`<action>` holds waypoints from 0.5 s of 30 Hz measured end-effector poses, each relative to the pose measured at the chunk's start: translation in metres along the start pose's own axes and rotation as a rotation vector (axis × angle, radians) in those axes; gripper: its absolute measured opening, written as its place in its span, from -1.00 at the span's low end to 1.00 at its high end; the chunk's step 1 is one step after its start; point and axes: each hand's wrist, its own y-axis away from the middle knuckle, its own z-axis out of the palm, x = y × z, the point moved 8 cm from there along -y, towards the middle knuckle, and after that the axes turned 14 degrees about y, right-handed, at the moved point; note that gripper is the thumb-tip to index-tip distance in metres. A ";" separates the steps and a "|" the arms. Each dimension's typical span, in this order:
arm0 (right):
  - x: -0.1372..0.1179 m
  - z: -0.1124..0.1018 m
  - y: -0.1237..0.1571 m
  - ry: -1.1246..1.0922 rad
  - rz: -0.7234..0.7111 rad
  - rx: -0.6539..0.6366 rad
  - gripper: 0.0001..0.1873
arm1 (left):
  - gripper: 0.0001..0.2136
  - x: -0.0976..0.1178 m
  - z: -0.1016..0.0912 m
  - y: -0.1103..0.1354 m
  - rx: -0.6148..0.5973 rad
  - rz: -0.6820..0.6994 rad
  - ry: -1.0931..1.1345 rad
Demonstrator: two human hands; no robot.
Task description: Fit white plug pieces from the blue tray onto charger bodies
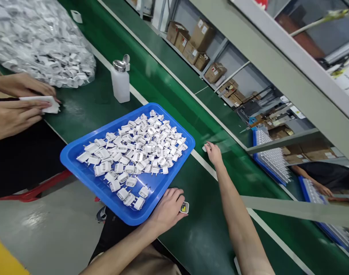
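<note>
My left hand (167,209) rests on the green bench beside the near corner of a blue tray (82,172), its fingers curled round a small white device with a yellow mark (185,207). The tray holds several white plug adapters (137,151). My right hand (213,152) reaches out over the green conveyor belt (168,95). Its fingertips pinch a small white part (204,148) on the belt's white line.
A white dispenser bottle (120,80) stands beyond the tray. A clear bag of white parts (42,42) lies at the far left. A co-worker's hands (16,103) hold a white cloth there. Across the belt, another person's hand (323,189) works over blue trays (270,158). Shelves hold cardboard boxes (197,42).
</note>
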 end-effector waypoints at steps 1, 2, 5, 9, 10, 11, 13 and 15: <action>-0.001 0.005 0.008 -0.005 -0.014 0.010 -0.66 | -0.57 0.000 -0.001 0.000 0.007 -0.006 0.005; -0.002 0.007 0.020 -0.012 -0.028 0.026 -0.66 | -0.57 -0.001 -0.001 0.000 0.014 -0.013 0.010; -0.008 0.002 0.074 -0.057 -0.094 0.082 -0.65 | -0.56 -0.001 -0.002 0.000 0.027 -0.035 0.017; -0.032 -0.018 0.146 -0.163 -0.315 0.026 -0.64 | -0.57 -0.001 -0.002 0.000 0.015 -0.056 0.010; -0.040 -0.025 0.158 -0.187 -0.373 -0.004 -0.63 | -0.58 -0.001 -0.001 0.000 0.008 -0.059 0.007; -0.048 -0.032 0.166 -0.207 -0.416 -0.028 -0.63 | -0.59 -0.001 0.000 0.000 0.001 -0.062 0.004; -0.063 -0.046 0.170 -0.236 -0.453 -0.043 -0.61 | -0.60 -0.002 0.001 0.000 -0.014 -0.062 0.000; -0.083 -0.056 0.162 -0.258 -0.460 -0.041 -0.62 | -0.61 -0.003 0.003 -0.001 -0.026 -0.058 -0.005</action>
